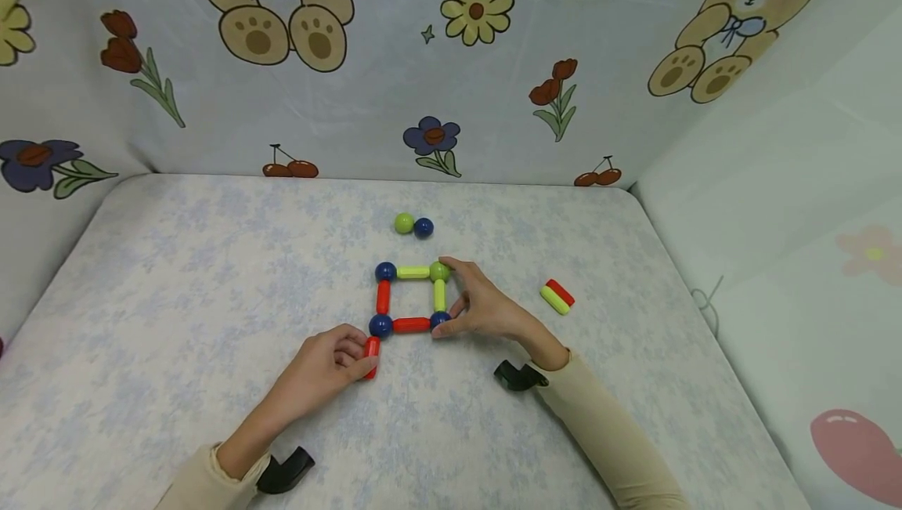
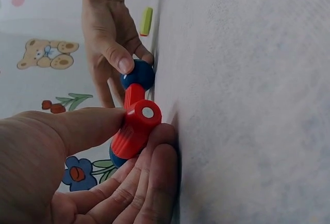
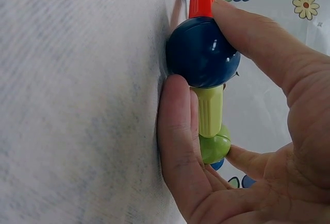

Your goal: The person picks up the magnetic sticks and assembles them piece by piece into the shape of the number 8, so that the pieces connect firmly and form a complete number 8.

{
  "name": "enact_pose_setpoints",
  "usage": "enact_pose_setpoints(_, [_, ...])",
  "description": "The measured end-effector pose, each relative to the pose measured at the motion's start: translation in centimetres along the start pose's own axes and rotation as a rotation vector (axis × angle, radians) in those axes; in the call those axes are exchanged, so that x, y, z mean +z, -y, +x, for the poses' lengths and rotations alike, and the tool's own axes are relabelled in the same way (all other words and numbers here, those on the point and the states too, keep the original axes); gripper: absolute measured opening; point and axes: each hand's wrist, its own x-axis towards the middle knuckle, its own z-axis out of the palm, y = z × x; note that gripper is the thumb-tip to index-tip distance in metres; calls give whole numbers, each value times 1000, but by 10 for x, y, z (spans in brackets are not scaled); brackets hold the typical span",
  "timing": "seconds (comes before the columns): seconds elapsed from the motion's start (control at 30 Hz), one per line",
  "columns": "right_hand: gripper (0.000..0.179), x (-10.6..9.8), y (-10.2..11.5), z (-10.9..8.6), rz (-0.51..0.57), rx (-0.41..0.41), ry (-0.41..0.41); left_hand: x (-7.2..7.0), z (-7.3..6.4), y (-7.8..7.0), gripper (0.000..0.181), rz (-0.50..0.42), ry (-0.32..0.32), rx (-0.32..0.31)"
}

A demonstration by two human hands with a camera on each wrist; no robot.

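A square of magnetic rods and balls lies on the table. Its left rod point(image 1: 383, 297) and front rod point(image 1: 412, 325) are red; its back rod point(image 1: 413, 272) and right rod point(image 1: 440, 295) are yellow-green. Three corners are blue balls, the back right one a green ball point(image 1: 439, 269). My left hand point(image 1: 320, 369) pinches another red rod point(image 1: 372, 348) between thumb and fingers, its far end at the front left blue ball point(image 1: 381, 326). My right hand point(image 1: 489, 308) grips the front right blue ball point(image 3: 203, 53) with thumb and fingers, while its index finger reaches the green ball.
Behind the square, a loose green ball point(image 1: 404, 222) and a blue ball point(image 1: 423, 228) sit side by side. To the right lie a red rod point(image 1: 561, 291) and a yellow-green rod point(image 1: 554, 300), side by side. A printed cloth point(image 1: 380, 103) rises behind the table.
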Motion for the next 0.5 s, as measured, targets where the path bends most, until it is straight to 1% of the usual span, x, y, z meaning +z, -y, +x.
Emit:
enact_pose_setpoints(0.2, [114,1,-1,1,-2,-1,4,4,2,-2,29,-22,8,-24])
enact_pose_setpoints(0.5, [114,1,-1,0,-13,8,1,7,2,-4,29,7,-19,-29])
